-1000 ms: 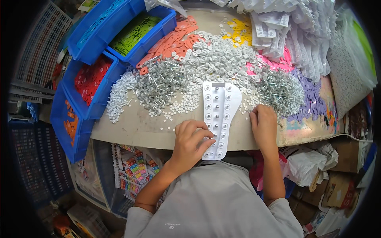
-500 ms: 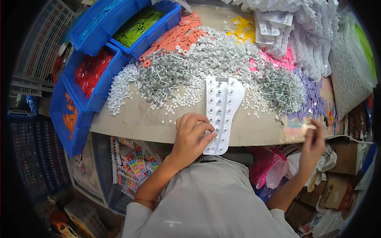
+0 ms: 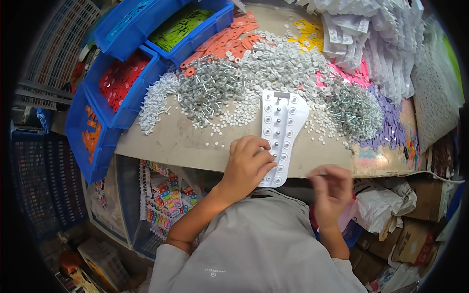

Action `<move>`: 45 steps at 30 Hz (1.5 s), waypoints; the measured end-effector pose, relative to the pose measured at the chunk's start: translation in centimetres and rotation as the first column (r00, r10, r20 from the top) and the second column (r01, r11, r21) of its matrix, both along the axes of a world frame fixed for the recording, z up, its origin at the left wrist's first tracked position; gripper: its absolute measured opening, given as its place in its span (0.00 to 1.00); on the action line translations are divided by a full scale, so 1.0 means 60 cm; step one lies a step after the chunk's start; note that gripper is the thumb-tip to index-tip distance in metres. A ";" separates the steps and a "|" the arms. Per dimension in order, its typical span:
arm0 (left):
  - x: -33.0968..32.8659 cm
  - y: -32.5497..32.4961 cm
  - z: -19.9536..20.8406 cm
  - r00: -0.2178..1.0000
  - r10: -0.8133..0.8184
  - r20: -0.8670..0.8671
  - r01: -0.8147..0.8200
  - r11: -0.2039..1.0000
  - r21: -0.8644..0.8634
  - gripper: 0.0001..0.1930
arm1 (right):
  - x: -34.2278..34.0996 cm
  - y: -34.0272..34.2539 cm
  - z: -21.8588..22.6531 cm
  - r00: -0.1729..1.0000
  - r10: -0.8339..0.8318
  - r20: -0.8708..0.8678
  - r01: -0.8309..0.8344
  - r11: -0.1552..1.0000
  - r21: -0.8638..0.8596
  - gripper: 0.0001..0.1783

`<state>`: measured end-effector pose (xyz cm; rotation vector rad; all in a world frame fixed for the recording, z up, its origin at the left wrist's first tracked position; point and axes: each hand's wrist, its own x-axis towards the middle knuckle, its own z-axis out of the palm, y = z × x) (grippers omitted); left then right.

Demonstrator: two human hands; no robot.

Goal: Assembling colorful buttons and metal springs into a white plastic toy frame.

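Note:
A white plastic tray (image 3: 296, 122), wider on one side near its far end, lies at the table's near edge. Round sockets line both its sides, and several metal pins (image 3: 278, 132) stand along its central channel. My left hand (image 3: 246, 166) is bent over its near left side, thumb and fingers drawn together at the channel; what they pinch is hidden. To the tray's right, my right hand (image 3: 333, 193) hovers in front of the table edge. It is blurred, with fingers curled toward the thumb, and anything between them is too small to make out.
Beyond the tray lie heaps of metal-shanked pins (image 3: 207, 88) and white plastic rings (image 3: 283, 61). Purple pieces (image 3: 383, 122) lie right of them. Blue bins (image 3: 128, 105) of coloured parts stand at left; white trays (image 3: 386, 53) are stacked at the far right.
My right hand has come leftward from beside the purple pieces toward the tray. My left hand stays at the tray's channel. The whole view has shifted slightly.

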<state>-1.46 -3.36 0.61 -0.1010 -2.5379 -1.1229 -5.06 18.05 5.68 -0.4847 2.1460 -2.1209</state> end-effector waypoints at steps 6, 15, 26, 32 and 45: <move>0.003 0.005 -0.005 0.998 0.027 -0.052 -0.029 0.999 -0.043 0.10 | -0.005 -0.026 -0.056 0.989 0.146 0.015 -0.144 0.948 0.284 0.09; 0.008 -0.004 0.003 0.999 -0.048 -0.013 0.047 0.996 -0.082 0.09 | 0.012 -0.032 -0.075 0.990 0.076 0.119 -0.102 0.966 0.238 0.09; 0.042 -0.025 0.021 0.937 -0.233 0.262 0.269 0.957 -0.110 0.42 | -0.002 -0.044 -0.066 0.948 0.273 -0.161 -0.180 0.882 0.436 0.11; 0.048 -0.015 -0.014 0.954 -0.204 0.222 0.224 0.972 -0.072 0.44 | -0.002 -0.053 -0.066 0.837 0.379 -0.394 -0.111 0.824 0.556 0.12; 0.037 -0.017 -0.020 0.960 -0.227 0.165 0.222 0.974 0.049 0.42 | -0.014 -0.055 -0.076 0.840 0.382 -0.387 -0.147 0.845 0.514 0.13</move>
